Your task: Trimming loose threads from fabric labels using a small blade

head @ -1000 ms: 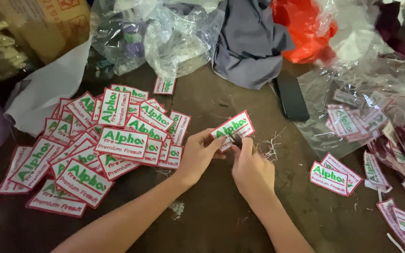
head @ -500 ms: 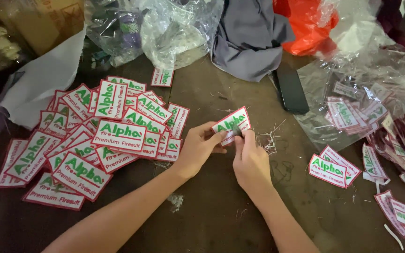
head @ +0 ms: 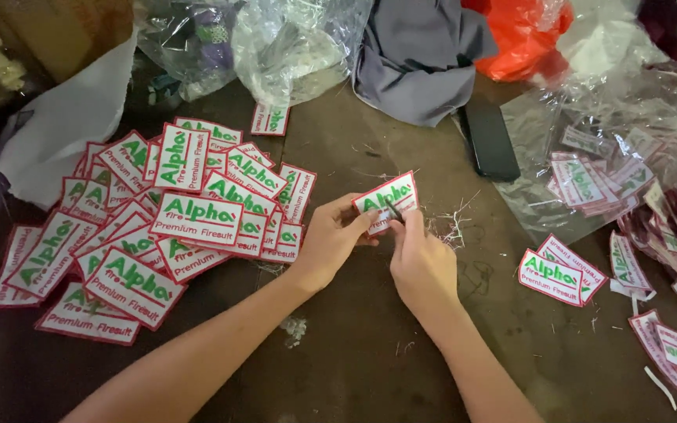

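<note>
Head view, brown table (head: 354,368), patch pile (head: 158,219), plastic bags (head: 276,47)

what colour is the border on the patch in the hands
Red: the patch is white with green lettering and a red stitched edge, seen clearly in the head view.

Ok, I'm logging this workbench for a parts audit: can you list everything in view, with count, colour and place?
held patch: one, white with red border and green lettering, between both hands
patch pile: dozens, same colours, left
loose patches: several, right
clear bag of patches: one, right
thread scraps: pale clump, centre
phone: one, black, upper centre
grey cloth: one, top
orange bag: one, top
table: brown
left hand: grips patch
right hand: fingers on patch edge, holding a small dark tool
</note>
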